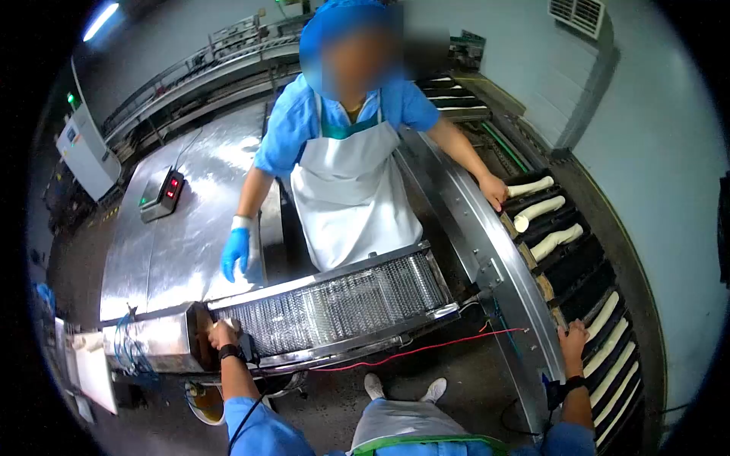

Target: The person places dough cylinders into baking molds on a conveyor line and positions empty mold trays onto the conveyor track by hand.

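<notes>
My left hand (223, 335) is at the mouth of a metal housing (156, 338), at the left end of a steel mesh conveyor (334, 308). Its fingers look curled, and a small pale piece shows beside them; what they hold is unclear. Over on the right, my right hand (574, 340) rests with fingers slightly apart on the inner edge of a row of black troughs (582, 285). Long pale dough-like strips (604, 323) lie in the troughs just beyond it. Thicker pale pieces (557, 242) lie farther up the row.
Across the mesh conveyor stands a co-worker (350, 175), one gloved hand (236, 252) hanging, the other hand (493, 191) at the troughs. A scale (162, 196) sits on a steel table (125, 262). A red cable (426, 346) crosses below the conveyor. A bucket (205, 403) stands underneath.
</notes>
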`<state>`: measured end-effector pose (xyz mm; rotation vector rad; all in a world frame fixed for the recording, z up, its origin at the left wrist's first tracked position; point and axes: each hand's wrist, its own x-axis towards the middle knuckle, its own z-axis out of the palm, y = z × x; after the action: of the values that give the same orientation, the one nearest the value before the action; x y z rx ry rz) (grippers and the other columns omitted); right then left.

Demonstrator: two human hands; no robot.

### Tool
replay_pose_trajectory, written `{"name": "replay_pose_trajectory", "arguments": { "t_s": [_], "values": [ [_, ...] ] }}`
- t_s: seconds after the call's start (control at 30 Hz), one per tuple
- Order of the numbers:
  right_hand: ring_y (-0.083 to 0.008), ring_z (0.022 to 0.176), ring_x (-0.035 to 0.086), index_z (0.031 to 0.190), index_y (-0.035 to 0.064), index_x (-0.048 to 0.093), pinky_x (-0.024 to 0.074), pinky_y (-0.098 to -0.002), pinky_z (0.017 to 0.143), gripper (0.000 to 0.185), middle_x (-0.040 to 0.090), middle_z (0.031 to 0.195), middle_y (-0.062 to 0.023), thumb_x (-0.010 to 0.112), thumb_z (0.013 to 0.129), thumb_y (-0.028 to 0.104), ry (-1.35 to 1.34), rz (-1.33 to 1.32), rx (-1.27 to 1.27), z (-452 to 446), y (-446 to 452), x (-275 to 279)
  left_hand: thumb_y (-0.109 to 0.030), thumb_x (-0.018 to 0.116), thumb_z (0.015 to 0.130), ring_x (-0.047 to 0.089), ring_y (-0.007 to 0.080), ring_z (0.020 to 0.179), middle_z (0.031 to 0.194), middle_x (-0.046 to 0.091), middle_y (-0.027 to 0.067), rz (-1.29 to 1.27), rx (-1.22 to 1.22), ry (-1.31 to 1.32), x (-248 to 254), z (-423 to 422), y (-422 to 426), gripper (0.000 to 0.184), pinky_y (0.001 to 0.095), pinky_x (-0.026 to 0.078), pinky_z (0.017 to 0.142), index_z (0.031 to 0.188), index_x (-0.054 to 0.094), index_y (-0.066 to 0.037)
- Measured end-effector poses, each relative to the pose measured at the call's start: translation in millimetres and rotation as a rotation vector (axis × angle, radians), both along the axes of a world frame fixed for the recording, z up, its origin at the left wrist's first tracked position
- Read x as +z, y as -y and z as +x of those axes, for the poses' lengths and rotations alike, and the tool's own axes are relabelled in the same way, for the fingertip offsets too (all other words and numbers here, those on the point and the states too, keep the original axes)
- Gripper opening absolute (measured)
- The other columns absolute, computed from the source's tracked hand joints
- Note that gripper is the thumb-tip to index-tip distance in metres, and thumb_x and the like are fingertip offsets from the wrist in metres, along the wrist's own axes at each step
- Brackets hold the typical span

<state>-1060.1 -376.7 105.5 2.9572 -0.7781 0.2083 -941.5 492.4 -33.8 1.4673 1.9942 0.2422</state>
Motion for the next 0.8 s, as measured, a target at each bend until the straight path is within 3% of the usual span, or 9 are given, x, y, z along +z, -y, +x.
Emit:
{"name": "replay_pose_trajectory", "arguments": {
  "t_s": [0.23, 0.33, 0.37, 0.43, 0.47, 0.53, 0.6, 0.67, 0.8],
  "values": [
    [-0.0307, 0.100, 0.043, 0.090, -0.0060, 0.054, 0.0297, -0.0439, 0.082, 0.034, 0.046, 0.109, -0.0206, 0.059, 0.073, 0.023, 0.048, -0.071, 0.063, -5, -2, 3, -0.024, 0.064, 0.064, 0.047, 0.0282, 0.094, 0.102, 0.043, 0.0164, 0.157, 0.262, 0.391, 36, -2, 60, 0.052, 0.0366, 0.046, 0.073, 0.100, 0.036, 0.000],
    [-0.0313, 0.101, 0.042, 0.090, -0.0064, 0.054, 0.0297, -0.0445, 0.084, 0.035, 0.048, 0.106, -0.0208, 0.057, 0.074, 0.024, 0.047, -0.054, 0.076, -3, 0, 4, -0.017, 0.059, 0.069, 0.048, 0.0172, 0.068, 0.074, 0.047, 0.0030, -0.288, -0.222, 1.194, 0, -35, 37, 0.028, 0.0301, 0.043, 0.059, 0.083, 0.041, -0.002],
    [-0.0316, 0.102, 0.042, 0.090, -0.0065, 0.054, 0.0298, -0.0446, 0.084, 0.035, 0.049, 0.105, -0.0208, 0.056, 0.074, 0.025, 0.033, -0.075, 0.079, -3, 2, 1, -0.012, 0.055, 0.069, 0.047, 0.0161, 0.066, 0.075, 0.048, 0.0032, 0.229, -0.903, 0.898, 13, -52, 39, 0.022, 0.0273, 0.042, 0.058, 0.084, 0.043, -0.002],
    [-0.0322, 0.102, 0.042, 0.088, -0.0057, 0.054, 0.0304, -0.0448, 0.083, 0.034, 0.049, 0.105, -0.0204, 0.055, 0.074, 0.025, 0.053, -0.085, 0.139, -1, 8, -3, -0.002, 0.044, 0.069, 0.046, 0.0144, 0.070, 0.080, 0.047, 0.0027, -0.108, -1.060, 1.039, 107, -87, 103, 0.019, 0.0267, 0.041, 0.060, 0.089, 0.045, -0.002],
    [-0.0320, 0.100, 0.043, 0.086, -0.0045, 0.055, 0.0306, -0.0445, 0.083, 0.033, 0.049, 0.105, -0.0196, 0.056, 0.072, 0.025, 0.061, 0.003, 0.148, 2, 4, 5, 0.000, 0.042, 0.069, 0.047, 0.0171, 0.081, 0.091, 0.047, 0.0065, 0.065, -1.240, 0.964, 150, -99, 129, 0.031, 0.0272, 0.042, 0.067, 0.100, 0.044, -0.002],
    [-0.0287, 0.097, 0.045, 0.085, -0.0033, 0.056, 0.0308, -0.0409, 0.083, 0.033, 0.051, 0.101, -0.0161, 0.059, 0.069, 0.026, 0.144, -0.016, 0.194, -1, 2, 9, 0.003, 0.047, 0.058, 0.046, 0.0254, 0.096, 0.108, 0.043, 0.0140, -0.021, -1.127, 1.111, 203, -121, 168, 0.067, 0.0278, 0.041, 0.078, 0.123, 0.027, -0.001],
    [-0.0249, 0.097, 0.045, 0.082, 0.0001, 0.057, 0.0301, -0.0398, 0.083, 0.030, 0.053, 0.094, -0.0116, 0.059, 0.069, 0.027, 0.194, -0.051, 0.208, 0, 7, 1, -0.012, 0.053, 0.067, 0.041, 0.0264, 0.105, 0.114, 0.040, 0.0164, -0.162, -1.182, 1.117, 204, -113, 144, 0.065, 0.0315, 0.036, 0.086, 0.125, 0.024, -0.002],
    [-0.0234, 0.100, 0.043, 0.080, 0.0008, 0.057, 0.0286, -0.0402, 0.084, 0.031, 0.051, 0.089, -0.0103, 0.056, 0.071, 0.030, 0.131, 0.052, 0.210, 0, 6, 8, -0.024, 0.054, 0.070, 0.035, 0.0269, 0.110, 0.120, 0.034, 0.0171, 0.045, -1.292, 1.066, 254, -114, 223, 0.067, 0.0344, 0.032, 0.089, 0.126, 0.023, -0.003],
    [-0.0270, 0.107, 0.039, 0.091, -0.0028, 0.054, 0.0254, -0.0415, 0.087, 0.035, 0.048, 0.107, -0.0163, 0.055, 0.073, 0.027, 0.036, 0.158, 0.197, -3, 4, 19, -0.036, 0.053, 0.074, 0.035, 0.0289, 0.111, 0.122, 0.031, 0.0194, 0.233, -1.608, 1.079, 308, -80, 354, 0.067, 0.0381, 0.031, 0.090, 0.124, 0.025, -0.001]
  ]
}}
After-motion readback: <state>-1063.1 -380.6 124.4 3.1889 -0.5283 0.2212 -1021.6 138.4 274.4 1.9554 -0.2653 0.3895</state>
